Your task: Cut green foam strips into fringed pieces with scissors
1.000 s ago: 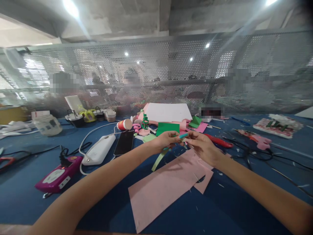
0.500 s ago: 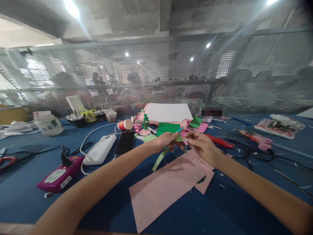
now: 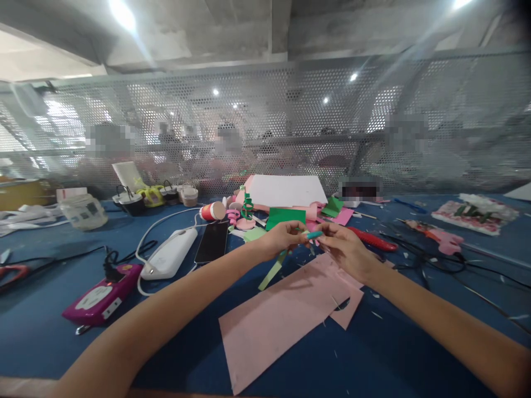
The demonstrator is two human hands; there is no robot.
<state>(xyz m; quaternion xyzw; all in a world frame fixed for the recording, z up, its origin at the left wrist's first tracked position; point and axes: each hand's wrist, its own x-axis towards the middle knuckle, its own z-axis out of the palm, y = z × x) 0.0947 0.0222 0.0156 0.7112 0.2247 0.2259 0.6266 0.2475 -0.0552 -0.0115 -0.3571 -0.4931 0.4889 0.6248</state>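
Strip: the green paper strip is up off the table, top end caught between both hands, tail hanging loose and slanting down to the left
Left hand: left hand has thumb and fingertips closed tight on the strip's upper end
Right hand: right hand meets it from the other side, fingers pinched on that same end; a tiny teal bit shows at the pinch, too small to name
Progress: I'd say early going, only the top end is being worked and most of the strip hangs flat and uncurled
Below: pink paper sheet lies flat on the blue table right under the hands, a notch cut from its right edge
Behind: a green spiral piece stands upright beside a green card; a phone lies to the left
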